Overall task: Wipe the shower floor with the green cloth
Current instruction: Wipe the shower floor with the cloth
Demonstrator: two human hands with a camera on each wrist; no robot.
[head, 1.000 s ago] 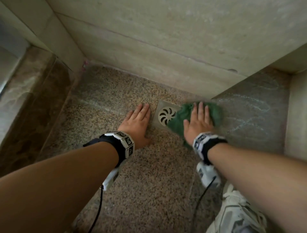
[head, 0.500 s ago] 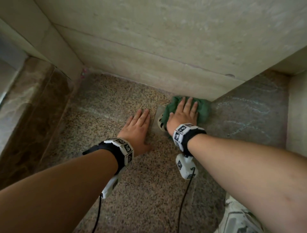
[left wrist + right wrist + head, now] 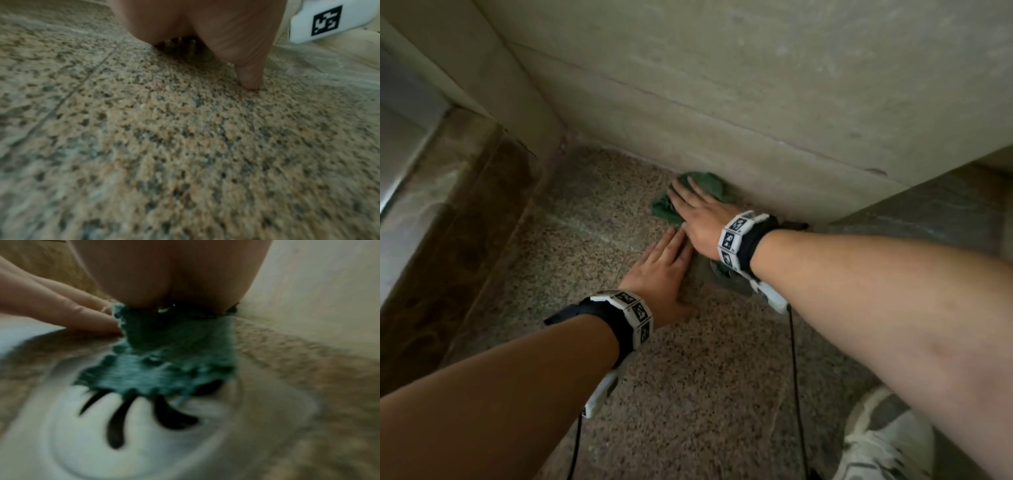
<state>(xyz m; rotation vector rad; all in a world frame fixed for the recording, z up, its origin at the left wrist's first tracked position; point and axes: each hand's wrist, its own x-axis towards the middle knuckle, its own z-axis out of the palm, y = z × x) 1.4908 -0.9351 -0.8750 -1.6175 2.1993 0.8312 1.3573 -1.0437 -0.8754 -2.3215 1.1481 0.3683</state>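
Pressing green cloth (image 3: 702,186) flat beside wall (image 3: 756,102), right hand (image 3: 702,219) spread, left hand (image 3: 661,270) flat alongside, drain (image 3: 131,434) behind.

Head view looks down from above on the floor (image 3: 688,394), both forearms and the wall. Left wrist view sits low, almost on the floor, looking along the palm. Right wrist view, equally close, faces the cloth (image 3: 164,366) over the drain (image 3: 123,443); both appear in head view.

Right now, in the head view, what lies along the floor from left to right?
Dark marble curb → speckled floor → left hand → right hand on the green cloth → grey slab at far right.
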